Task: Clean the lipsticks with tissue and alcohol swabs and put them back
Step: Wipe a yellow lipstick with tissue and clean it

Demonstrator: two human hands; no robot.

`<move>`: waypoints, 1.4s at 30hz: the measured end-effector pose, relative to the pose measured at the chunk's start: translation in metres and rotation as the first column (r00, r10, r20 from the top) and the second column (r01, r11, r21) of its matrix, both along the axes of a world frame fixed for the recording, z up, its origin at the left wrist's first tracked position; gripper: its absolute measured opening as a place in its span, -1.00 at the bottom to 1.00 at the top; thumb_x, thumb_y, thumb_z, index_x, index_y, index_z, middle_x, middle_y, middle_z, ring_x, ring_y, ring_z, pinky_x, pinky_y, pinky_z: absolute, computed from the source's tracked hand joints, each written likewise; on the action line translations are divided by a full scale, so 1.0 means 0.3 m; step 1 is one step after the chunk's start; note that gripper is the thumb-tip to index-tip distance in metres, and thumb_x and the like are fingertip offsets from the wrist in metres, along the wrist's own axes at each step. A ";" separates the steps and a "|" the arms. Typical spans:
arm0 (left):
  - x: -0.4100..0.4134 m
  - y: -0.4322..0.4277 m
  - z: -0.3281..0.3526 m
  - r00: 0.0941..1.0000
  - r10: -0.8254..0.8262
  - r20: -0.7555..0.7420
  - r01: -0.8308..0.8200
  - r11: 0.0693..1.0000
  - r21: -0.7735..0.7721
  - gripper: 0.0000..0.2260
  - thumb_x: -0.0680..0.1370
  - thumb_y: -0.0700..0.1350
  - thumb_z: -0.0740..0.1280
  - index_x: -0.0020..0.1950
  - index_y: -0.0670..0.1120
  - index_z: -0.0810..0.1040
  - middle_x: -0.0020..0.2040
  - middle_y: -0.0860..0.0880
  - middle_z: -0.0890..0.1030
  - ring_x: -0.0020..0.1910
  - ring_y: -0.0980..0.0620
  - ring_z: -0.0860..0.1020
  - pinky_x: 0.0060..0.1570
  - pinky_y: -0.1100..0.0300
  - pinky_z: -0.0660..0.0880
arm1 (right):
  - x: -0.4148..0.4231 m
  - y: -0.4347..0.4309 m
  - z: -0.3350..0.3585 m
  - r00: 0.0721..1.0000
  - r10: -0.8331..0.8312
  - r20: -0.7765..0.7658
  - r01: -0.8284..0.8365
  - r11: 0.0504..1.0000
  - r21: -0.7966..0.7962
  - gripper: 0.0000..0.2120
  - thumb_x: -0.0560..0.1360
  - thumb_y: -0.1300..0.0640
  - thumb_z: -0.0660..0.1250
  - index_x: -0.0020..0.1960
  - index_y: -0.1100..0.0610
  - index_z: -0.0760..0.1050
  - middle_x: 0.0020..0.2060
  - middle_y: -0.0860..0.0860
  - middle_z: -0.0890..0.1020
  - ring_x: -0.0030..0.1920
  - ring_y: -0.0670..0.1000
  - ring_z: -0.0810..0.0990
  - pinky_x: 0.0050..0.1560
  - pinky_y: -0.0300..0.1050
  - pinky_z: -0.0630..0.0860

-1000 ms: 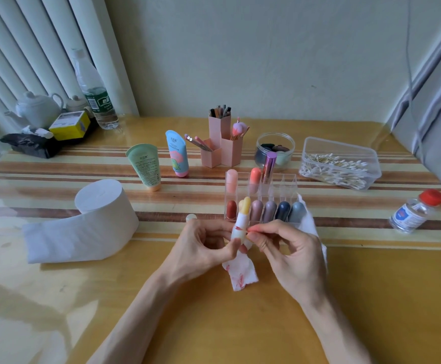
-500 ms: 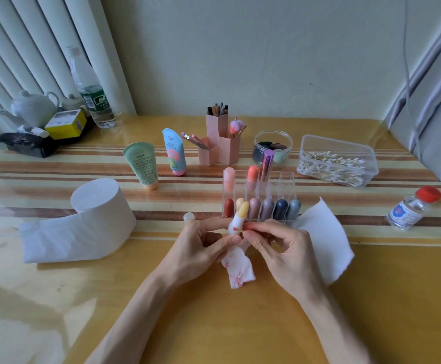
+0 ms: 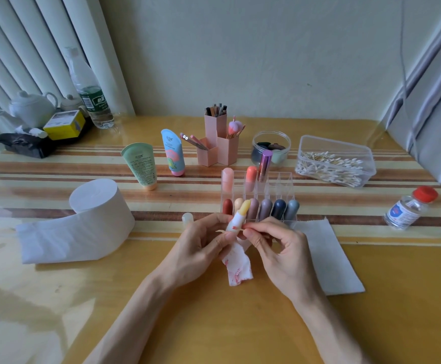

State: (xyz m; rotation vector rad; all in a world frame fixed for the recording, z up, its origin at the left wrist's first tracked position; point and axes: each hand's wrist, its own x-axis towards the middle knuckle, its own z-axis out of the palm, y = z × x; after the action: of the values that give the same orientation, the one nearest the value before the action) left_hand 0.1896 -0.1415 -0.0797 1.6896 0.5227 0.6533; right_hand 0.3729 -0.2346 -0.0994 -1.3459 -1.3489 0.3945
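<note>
lipstick [image 3: 236,222] just before rack [image 3: 285,179] | left hand [image 3: 201,248] grips base with tissue [image 3: 237,267] | right hand [image 3: 280,248] pinches swab [image 3: 220,231], it seems | likely light, slick shell, soft tip: hold shell

Tissue roll [image 3: 93,216] left of organizer [image 3: 260,198]; swab box [image 3: 335,164] behind-right.

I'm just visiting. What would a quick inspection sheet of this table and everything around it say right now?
Surface: glossy wooden table, striped band across it.
Job's things: lipstick, yellow tip bared; stained tissue; clear organizer holding capped lipsticks; swab box; alcohol bottle; tissue roll; loose sheet; cap.
Clutter: green tube, blue tube, pink brush holder, jar, water bottle, teapot.
Hands: left hand grips lipstick and stained tissue; right hand pinches the lipstick's body.
Cables: thin cord hanging at right.
Surroundings: blinds left, plain wall, curtain right.
</note>
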 end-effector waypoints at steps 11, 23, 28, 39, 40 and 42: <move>0.004 -0.016 0.002 0.998 -0.058 -0.029 0.059 0.998 0.024 -0.77 0.76 -0.10 0.15 0.20 -0.19 0.53 -0.21 -0.05 0.43 -0.29 0.02 0.37 -0.26 0.12 0.34 | -0.009 0.002 -0.010 0.998 -0.047 0.051 0.047 0.999 0.014 -0.86 0.60 0.19 0.45 0.13 0.17 0.72 -0.05 -0.12 0.73 0.01 -0.05 0.73 0.01 -0.02 0.67; 0.012 -0.019 -0.014 0.996 0.079 0.035 -0.080 0.996 0.030 -0.75 0.64 -0.13 0.35 0.25 -0.15 0.39 0.07 -0.13 0.69 -0.54 -0.05 0.37 -0.52 0.20 0.35 | -0.025 0.004 -0.002 0.999 -0.019 -0.046 0.019 1.000 0.001 -0.85 0.59 0.18 0.44 0.13 0.14 0.74 -0.05 -0.12 0.74 0.05 -0.04 0.73 0.04 -0.19 0.63; 0.015 -0.015 -0.020 0.996 0.072 0.047 -0.072 0.997 0.008 -0.86 0.68 -0.21 0.30 0.17 -0.23 0.40 -0.03 -0.14 0.67 -0.45 -0.03 0.46 -0.39 0.25 0.42 | -0.023 0.005 -0.001 0.999 -0.029 -0.040 0.029 1.000 -0.003 -0.85 0.58 0.16 0.45 0.11 0.13 0.74 -0.07 -0.12 0.73 0.03 -0.03 0.72 0.02 -0.16 0.64; 0.021 -0.028 -0.002 0.993 0.115 0.006 -0.115 0.989 0.089 -0.80 0.62 -0.09 0.40 0.24 -0.07 0.60 -0.22 -0.06 0.66 -0.52 0.00 0.48 -0.50 0.27 0.40 | -0.030 0.001 0.007 0.999 -0.048 0.007 0.047 0.997 0.058 -0.86 0.58 0.17 0.46 0.11 0.15 0.74 -0.07 -0.11 0.72 0.02 -0.05 0.72 0.02 -0.17 0.64; 0.020 -0.028 -0.002 0.992 0.127 0.007 -0.127 0.987 0.101 -0.80 0.62 -0.09 0.40 0.24 -0.07 0.61 -0.19 -0.08 0.68 -0.56 -0.01 0.46 -0.54 0.27 0.38 | -0.033 0.002 0.008 0.999 -0.043 0.004 0.043 0.997 0.062 -0.85 0.58 0.16 0.46 0.11 0.15 0.74 -0.07 -0.11 0.72 0.02 -0.05 0.72 0.02 -0.19 0.63; 0.020 -0.027 -0.001 0.992 0.122 0.016 -0.123 0.987 0.100 -0.79 0.63 -0.11 0.39 0.25 -0.09 0.59 -0.11 -0.09 0.70 -0.59 -0.01 0.45 -0.58 0.25 0.38 | -0.033 0.002 0.010 0.999 -0.043 -0.008 0.043 0.997 0.063 -0.85 0.57 0.15 0.46 0.10 0.15 0.74 -0.08 -0.11 0.72 0.01 -0.06 0.72 0.02 -0.24 0.61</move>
State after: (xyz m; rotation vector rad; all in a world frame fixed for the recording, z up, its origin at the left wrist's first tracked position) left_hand 0.1955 -0.1496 -0.0800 1.7577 0.5994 0.7877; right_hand 0.3630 -0.2339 -0.0964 -1.3179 -1.3140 0.3242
